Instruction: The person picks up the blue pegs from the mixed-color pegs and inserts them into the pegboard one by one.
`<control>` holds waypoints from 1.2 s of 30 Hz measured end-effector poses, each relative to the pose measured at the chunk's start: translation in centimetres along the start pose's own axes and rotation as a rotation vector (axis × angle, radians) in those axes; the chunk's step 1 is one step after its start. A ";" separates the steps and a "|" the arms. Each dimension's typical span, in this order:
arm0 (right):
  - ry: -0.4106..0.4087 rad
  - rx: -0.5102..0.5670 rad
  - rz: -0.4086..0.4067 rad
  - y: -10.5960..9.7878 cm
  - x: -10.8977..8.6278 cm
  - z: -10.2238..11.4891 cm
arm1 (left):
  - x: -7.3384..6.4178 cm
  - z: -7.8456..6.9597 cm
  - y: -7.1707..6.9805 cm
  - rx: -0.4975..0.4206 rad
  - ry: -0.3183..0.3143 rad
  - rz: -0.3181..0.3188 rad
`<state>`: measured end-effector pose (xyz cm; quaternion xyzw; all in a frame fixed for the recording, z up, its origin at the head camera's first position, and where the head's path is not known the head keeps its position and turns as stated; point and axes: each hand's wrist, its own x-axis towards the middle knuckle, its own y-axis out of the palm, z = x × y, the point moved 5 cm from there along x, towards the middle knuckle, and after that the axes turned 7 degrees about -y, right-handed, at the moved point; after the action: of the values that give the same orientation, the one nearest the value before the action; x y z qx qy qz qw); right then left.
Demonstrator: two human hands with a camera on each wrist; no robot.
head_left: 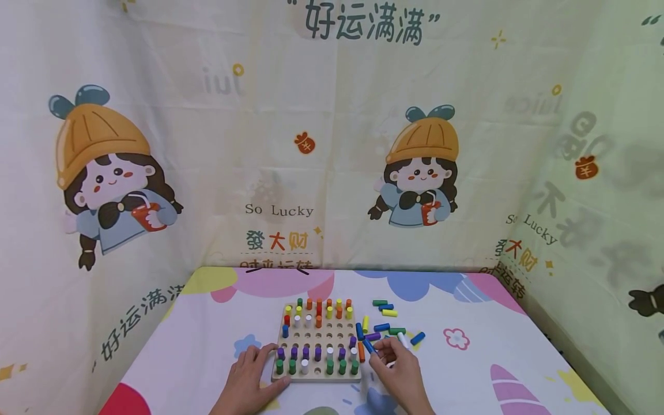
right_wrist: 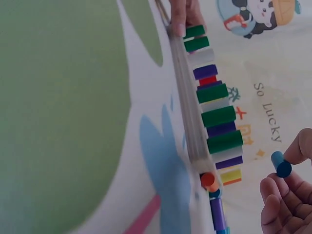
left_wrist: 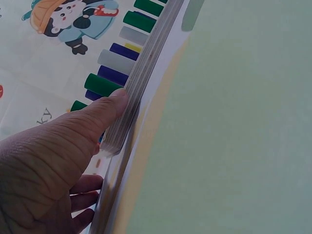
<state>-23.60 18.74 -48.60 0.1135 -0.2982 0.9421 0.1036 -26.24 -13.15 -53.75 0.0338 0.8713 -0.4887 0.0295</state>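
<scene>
A wooden pegboard (head_left: 317, 380) lies on the table, its back and front rows filled with coloured pegs and its middle showing open holes. My left hand (head_left: 249, 372) grips the board's near left corner, the index finger on the left side. In the left wrist view the thumb (left_wrist: 114, 101) presses the front edge beside a green peg (left_wrist: 100, 85). To the right of the board, my right hand (head_left: 398, 366) pinches a blue peg (head_left: 369, 346) between thumb and fingers. That blue peg (right_wrist: 281, 165) is held tilted, off the board, in the right wrist view.
Loose pegs lie right of the board, among them an orange peg (head_left: 361, 352), a purple peg (head_left: 372, 336), a yellow peg (head_left: 389, 313) and a white peg (head_left: 403, 340). A printed cloth (head_left: 337, 248) hangs behind the patterned table (head_left: 441, 386).
</scene>
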 end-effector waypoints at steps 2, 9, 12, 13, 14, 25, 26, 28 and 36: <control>-0.009 0.022 0.001 0.2 0.0 0.3 | 0.0 0.0 0.0 -0.005 -0.004 0.008; -0.010 0.083 0.000 0.9 0.0 1.1 | 0.1 0.0 0.0 -0.007 -0.014 0.023; -0.031 0.096 -0.006 1.1 0.0 1.5 | 0.1 0.0 0.0 -0.004 -0.012 0.019; -0.036 0.096 -0.004 1.3 0.0 1.6 | 0.0 0.0 0.0 -0.003 -0.012 0.018; -0.040 0.097 -0.001 1.4 0.0 1.8 | 0.0 0.0 0.0 -0.003 -0.011 0.017; -0.072 0.104 0.025 2.6 0.6 2.6 | -0.1 0.0 -0.1 -0.001 0.002 0.001; -0.078 0.106 0.026 2.7 0.6 2.7 | -0.1 0.0 -0.1 0.001 0.002 -0.001; -0.089 0.109 0.030 3.0 0.8 2.7 | 0.0 -0.1 -0.1 0.003 0.005 -0.005; -0.116 0.116 0.068 3.9 1.2 3.1 | -0.1 -0.1 -0.2 0.013 0.007 -0.014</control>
<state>-25.33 13.91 -47.87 0.1636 -0.2523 0.9525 0.0474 -26.12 -13.19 -53.51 0.0297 0.8685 -0.4943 0.0229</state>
